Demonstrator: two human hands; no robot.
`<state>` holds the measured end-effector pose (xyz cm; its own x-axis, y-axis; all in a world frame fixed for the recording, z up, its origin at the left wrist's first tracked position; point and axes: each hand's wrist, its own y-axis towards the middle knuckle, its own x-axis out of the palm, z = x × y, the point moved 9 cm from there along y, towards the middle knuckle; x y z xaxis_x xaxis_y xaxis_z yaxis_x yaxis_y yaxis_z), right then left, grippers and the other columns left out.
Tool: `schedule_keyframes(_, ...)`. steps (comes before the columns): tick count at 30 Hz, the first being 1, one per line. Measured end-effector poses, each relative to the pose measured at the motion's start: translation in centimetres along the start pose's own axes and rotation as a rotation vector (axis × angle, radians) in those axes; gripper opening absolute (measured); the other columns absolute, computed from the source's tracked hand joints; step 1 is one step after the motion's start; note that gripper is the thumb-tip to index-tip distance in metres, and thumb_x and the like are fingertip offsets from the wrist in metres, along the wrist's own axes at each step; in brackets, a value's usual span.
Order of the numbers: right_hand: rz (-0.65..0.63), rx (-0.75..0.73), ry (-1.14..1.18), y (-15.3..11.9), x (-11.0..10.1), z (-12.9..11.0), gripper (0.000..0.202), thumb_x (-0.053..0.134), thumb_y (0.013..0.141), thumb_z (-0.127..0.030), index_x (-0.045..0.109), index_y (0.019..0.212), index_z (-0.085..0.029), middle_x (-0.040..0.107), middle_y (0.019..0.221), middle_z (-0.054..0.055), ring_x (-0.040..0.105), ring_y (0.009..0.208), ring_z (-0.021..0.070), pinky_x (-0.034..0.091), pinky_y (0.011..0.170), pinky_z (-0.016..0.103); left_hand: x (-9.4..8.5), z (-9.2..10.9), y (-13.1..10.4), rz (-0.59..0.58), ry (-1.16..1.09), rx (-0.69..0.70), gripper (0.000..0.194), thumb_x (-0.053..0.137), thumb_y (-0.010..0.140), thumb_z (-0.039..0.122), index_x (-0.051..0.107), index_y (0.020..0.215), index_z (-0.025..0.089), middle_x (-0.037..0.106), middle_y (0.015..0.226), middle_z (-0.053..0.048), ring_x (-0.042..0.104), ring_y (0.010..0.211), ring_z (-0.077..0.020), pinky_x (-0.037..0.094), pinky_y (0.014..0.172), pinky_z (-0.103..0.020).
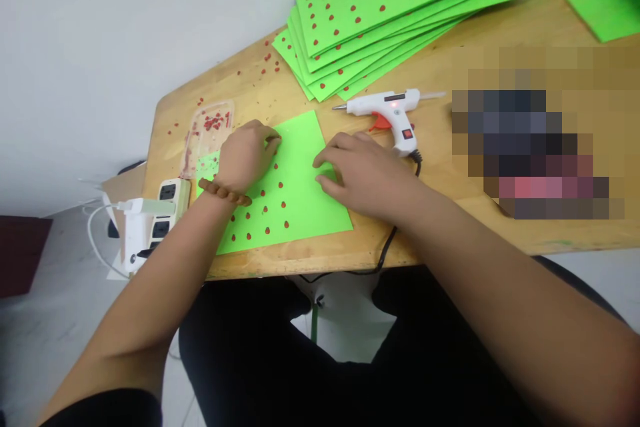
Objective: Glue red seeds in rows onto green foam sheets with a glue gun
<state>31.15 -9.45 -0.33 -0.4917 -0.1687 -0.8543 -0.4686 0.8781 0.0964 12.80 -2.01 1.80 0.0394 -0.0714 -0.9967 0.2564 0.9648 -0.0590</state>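
A green sheet (320,193) lies on the table in front of me, with rows of small red, dark-marked pieces (283,205) on its left half. Over the sheet's upper left part is my left hand (249,155), its thumb and forefinger pinched at a small red piece (279,139) against the green surface. The beaded bracelet on that wrist hangs over the sheet's left side. My right hand (357,170) hovers at the sheet's right edge, fingers curved and apart, holding nothing. Beyond it lies a white glue gun (385,104) with a red trigger, its nozzle pointing left.
A clear plastic tray (227,109) of loose red pieces sits left of the sheet. Several green sheets with red dots (345,20) are stacked at the back. A power strip (173,190) stands at the left table edge. The glue gun's black cord (388,250) drops over the front edge.
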Motion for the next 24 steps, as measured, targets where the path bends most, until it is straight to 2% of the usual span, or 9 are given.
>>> schedule_keyframes(5, 0.007, -0.013, -0.009, 0.0, 0.0, 0.0, 0.034, 0.059, 0.107, -0.033, 0.081, 0.131, -0.02, 0.073, 0.132, 0.014, 0.065, 0.125, 0.0363, 0.049, 0.107, 0.047, -0.1, 0.6, 0.7, -0.009, 0.097, -0.034, 0.029, 0.054, 0.106, 0.034, 0.081, 0.112, 0.027, 0.078, 0.128, -0.011, 0.07, 0.118, -0.0331, 0.054, 0.1, -0.043)
schedule_keyframes(13, -0.003, 0.004, -0.009, -0.2, 0.0, -0.2, 0.036, 0.06, 0.108, -0.034, 0.08, 0.135, -0.021, 0.072, 0.137, 0.013, 0.063, 0.129, 0.037, 0.048, 0.109, 0.048, -0.5, 1.7, 1.6, -0.013, 0.215, -0.058, 0.028, 0.055, 0.101, 0.03, 0.081, 0.103, 0.021, 0.081, 0.116, -0.014, 0.072, 0.105, -0.0361, 0.053, 0.089, -0.046)
schedule_keyframes(18, -0.017, 0.025, 0.011, -0.2, 0.0, -0.1, 0.036, 0.059, 0.108, -0.034, 0.08, 0.136, -0.022, 0.072, 0.14, 0.013, 0.062, 0.131, 0.0374, 0.049, 0.105, 0.047, -0.3, 0.6, 2.0, 0.05, 0.137, -0.031, 0.021, 0.059, 0.099, 0.028, 0.079, 0.095, 0.023, 0.082, 0.11, -0.011, 0.073, 0.102, -0.034, 0.053, 0.088, -0.044)
schedule_keyframes(24, -0.034, 0.019, 0.01, -0.1, 0.0, -0.1, 0.039, 0.057, 0.109, -0.033, 0.079, 0.138, -0.021, 0.072, 0.141, 0.014, 0.061, 0.133, 0.0383, 0.049, 0.11, 0.049, -0.2, -0.3, 2.3, 0.142, 0.038, 0.014, 0.014, 0.064, 0.098, 0.024, 0.078, 0.094, 0.023, 0.082, 0.108, -0.008, 0.073, 0.102, -0.0287, 0.055, 0.094, -0.041)
